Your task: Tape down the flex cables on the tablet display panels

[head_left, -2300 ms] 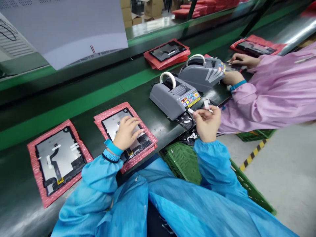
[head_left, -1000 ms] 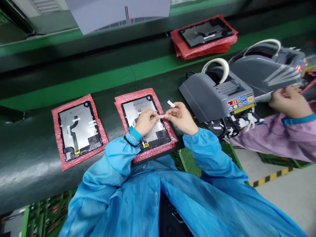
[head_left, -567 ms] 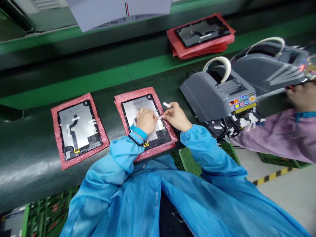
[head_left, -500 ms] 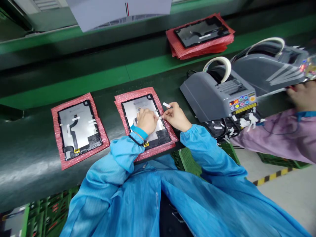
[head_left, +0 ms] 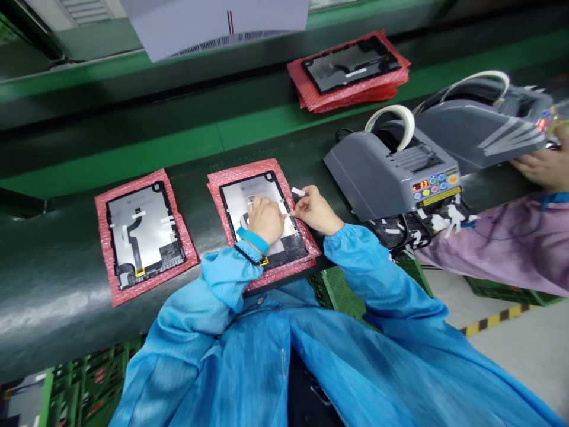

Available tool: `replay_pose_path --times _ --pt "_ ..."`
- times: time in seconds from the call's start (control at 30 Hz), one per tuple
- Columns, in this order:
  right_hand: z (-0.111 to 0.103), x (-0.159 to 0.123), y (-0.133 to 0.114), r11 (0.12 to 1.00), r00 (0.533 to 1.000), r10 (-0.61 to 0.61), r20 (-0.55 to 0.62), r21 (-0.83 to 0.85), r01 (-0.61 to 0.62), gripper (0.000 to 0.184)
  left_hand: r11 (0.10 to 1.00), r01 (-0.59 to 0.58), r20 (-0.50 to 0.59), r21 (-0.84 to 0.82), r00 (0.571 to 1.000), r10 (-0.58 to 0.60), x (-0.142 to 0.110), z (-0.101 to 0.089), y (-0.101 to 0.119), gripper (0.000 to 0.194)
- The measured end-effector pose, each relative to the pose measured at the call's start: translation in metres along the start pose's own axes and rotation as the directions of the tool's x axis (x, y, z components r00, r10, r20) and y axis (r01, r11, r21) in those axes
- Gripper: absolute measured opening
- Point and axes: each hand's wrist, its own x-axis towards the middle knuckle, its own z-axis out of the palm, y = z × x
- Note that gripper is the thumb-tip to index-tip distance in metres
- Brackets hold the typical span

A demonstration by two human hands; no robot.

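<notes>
A tablet screen panel (head_left: 291, 246), silver-backed with a black frame, lies on a pink bubble-wrap bag (head_left: 306, 234) in front of me. My left hand (head_left: 267, 219) rests on it with bent fingers held together. The thumb side of this hand meets one end of a short strip of white tape (head_left: 288, 214) at the panel's right edge. My right hand (head_left: 317, 212) pinches the other end of that strip. A second white tape piece (head_left: 298, 192) sticks out from the right fingers. The left fingertips are partly hidden.
Left of me lies another panel (head_left: 144, 228) on pink bubble wrap. A grey tape dispenser (head_left: 386, 172) stands to the right, with a second dispenser (head_left: 480, 124) beyond it. Behind is a stack of bagged panels (head_left: 351, 74). A co-worker's hand (head_left: 544, 166) is at far right.
Since the earliest frame, my right hand has come from the dispenser to the panel with tape. Both hands have met at the panel's right edge, and barely shift over the last half second.
</notes>
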Motion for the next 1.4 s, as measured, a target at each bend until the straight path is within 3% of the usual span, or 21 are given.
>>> replay_pose_path --times 0.13,0.23,0.33,0.5,0.83,1.03,1.2,1.4 --pt "-0.012 0.007 0.003 0.989 0.998 -0.011 -0.060 -0.149 0.002 0.057 0.999 0.036 -0.055 -0.012 0.998 -0.037 0.000 0.001 -0.005 0.023" --pt "-0.024 0.011 0.000 0.990 0.999 0.004 0.041 -0.140 0.002 0.039 0.994 0.057 -0.132 -0.097 0.989 -0.070 0.003 -0.001 -0.016 0.014" --pt "-0.030 0.008 -0.006 0.995 0.982 -0.096 0.162 -0.020 0.101 0.023 0.973 -0.006 -0.184 -0.230 0.982 -0.038 0.008 -0.006 -0.025 0.009" --pt "-0.028 -0.005 -0.020 0.967 0.926 -0.254 0.278 0.056 0.248 0.039 0.929 -0.190 -0.154 -0.319 0.977 0.147 0.013 -0.012 -0.027 0.017" --pt "-0.029 -0.009 -0.029 0.962 0.912 -0.248 0.328 -0.029 0.273 0.033 0.940 -0.138 -0.046 -0.312 0.990 0.130 0.014 -0.015 -0.022 0.011" --pt "-0.031 -0.003 -0.024 0.990 0.985 -0.087 0.151 -0.096 0.103 0.020 0.941 -0.037 0.019 -0.336 0.999 0.046 0.017 -0.014 -0.026 0.013" --pt "-0.022 0.002 -0.021 0.984 0.976 -0.163 0.146 -0.053 0.172 0.010 0.950 -0.011 0.040 -0.311 0.999 0.025 0.017 -0.014 -0.025 0.015" --pt "-0.010 0.013 -0.012 0.948 0.972 -0.212 0.096 -0.221 0.229 0.009 0.985 0.057 -0.006 -0.163 0.998 -0.059 0.018 -0.004 -0.017 0.020"
